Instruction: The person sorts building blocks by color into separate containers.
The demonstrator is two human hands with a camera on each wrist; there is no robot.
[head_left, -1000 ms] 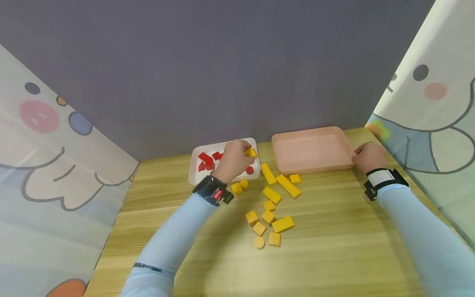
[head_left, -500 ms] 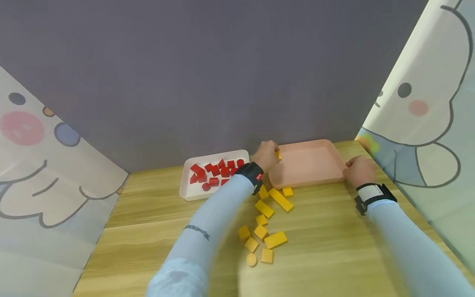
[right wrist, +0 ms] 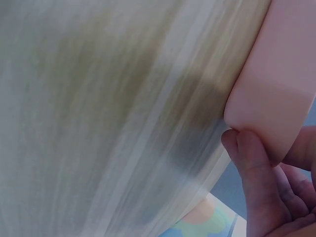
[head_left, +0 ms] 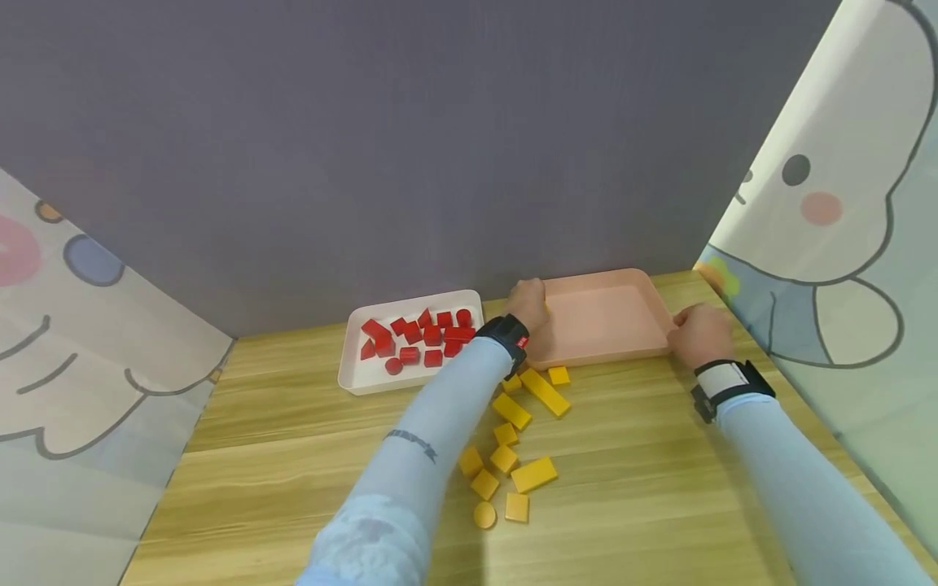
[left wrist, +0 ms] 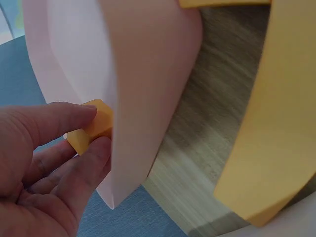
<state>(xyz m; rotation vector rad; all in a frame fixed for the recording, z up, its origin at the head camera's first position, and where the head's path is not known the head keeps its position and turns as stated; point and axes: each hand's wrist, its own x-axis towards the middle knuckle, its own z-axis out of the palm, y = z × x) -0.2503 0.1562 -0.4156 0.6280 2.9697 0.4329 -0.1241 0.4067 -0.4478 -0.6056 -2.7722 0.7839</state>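
At the left rim of the pink tray (head_left: 604, 313), my left hand (head_left: 526, 305) pinches a small yellow block (left wrist: 101, 118) between thumb and fingers. The left wrist view shows the block just inside the tray wall; in the head view the hand hides it. At the tray's right side, my right hand (head_left: 702, 335) grips the wall near a corner, its fingers and thumb around the pink edge (right wrist: 276, 108) in the right wrist view. Several yellow blocks lie in front of the tray, among them a long bar (head_left: 545, 392) and a round disc (head_left: 484, 514).
Left of the pink tray stands a white tray (head_left: 352, 358) holding several red blocks (head_left: 432, 334). A grey panel (head_left: 410, 163) rises behind both trays. Patterned side walls border the wooden table (head_left: 271, 456) at left and right.
My left hand has carried the yellow block rightward from over the white tray to the pink tray's left rim. My right hand keeps its grip on the tray. The head view has shifted slightly.
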